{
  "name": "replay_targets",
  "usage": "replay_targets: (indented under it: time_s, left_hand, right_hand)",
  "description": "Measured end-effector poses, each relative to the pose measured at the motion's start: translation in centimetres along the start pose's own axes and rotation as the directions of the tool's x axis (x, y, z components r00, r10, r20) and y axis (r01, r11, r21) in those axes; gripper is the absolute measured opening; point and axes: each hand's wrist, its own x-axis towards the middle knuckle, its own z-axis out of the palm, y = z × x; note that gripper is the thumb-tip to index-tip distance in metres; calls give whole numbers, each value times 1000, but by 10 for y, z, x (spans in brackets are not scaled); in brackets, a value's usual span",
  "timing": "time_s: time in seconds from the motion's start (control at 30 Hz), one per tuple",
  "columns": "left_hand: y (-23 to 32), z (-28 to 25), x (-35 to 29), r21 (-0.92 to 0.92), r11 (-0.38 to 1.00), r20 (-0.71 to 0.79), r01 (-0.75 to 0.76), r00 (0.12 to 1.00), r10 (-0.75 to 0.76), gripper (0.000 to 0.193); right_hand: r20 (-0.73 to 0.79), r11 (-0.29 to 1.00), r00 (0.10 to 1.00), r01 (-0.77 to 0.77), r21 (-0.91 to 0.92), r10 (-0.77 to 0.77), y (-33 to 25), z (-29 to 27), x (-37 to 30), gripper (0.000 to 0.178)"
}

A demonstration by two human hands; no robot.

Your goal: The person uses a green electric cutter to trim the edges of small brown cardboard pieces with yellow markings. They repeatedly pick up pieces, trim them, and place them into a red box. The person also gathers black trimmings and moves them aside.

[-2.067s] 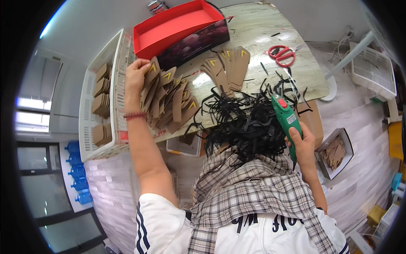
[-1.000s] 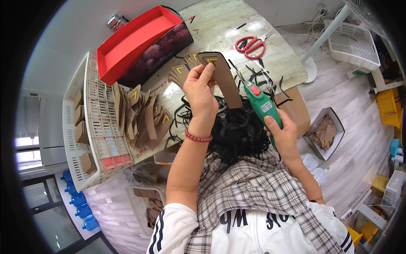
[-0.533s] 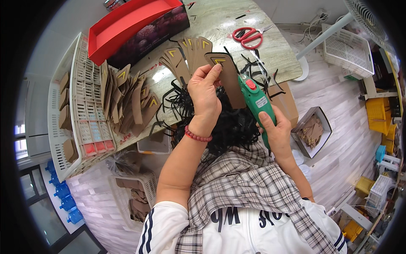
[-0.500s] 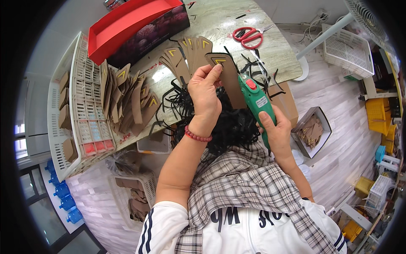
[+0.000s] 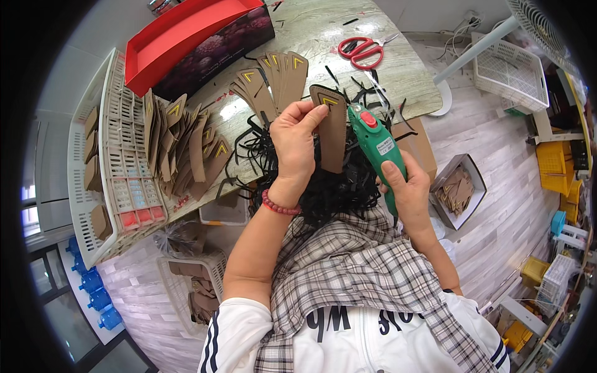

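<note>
My left hand pinches a long brown strip-shaped piece with a yellow chevron near its rounded, dark-edged top. In my right hand is a green handheld electric cutter with a red button, its head close beside the piece's right edge. Below both hands lies a heap of thin black trimmings. Similar brown pieces are fanned out on the table beyond my left hand. Another bundle of them stands at the table's left edge.
Red-handled scissors lie at the table's far right. A red-lined box and a white plastic basket stand at left. On the floor are a box of brown pieces and another basket. A fan stands at far right.
The brown piece has turned more upright and swung slightly apart from the cutter's head. My left hand has shifted a little left and down; the cutter is still in my right hand.
</note>
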Motion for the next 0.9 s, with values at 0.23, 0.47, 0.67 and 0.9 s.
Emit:
replay_targets:
  time_s: [0.23,0.47,0.67,0.9]
  left_hand:
    - [15,-2,5,135,983,-13,-128,991,131,11]
    - [22,-4,6,250,951,30,-185,983,183,13]
    - [22,-4,2,294,942,106,-160,985,135,12]
    - [27,-6,3,386,910,194,-151,978,80,13]
  right_hand:
    - [24,999,1000,11,-30,-11,0,-2,-2,41]
    - [30,1000,999,12,-11,-12,-2,0,-4,41]
    - [33,1000,999,12,-2,-12,-5,-3,-3,40]
    - [36,1000,999,12,4,-12,-11,-5,-1,40]
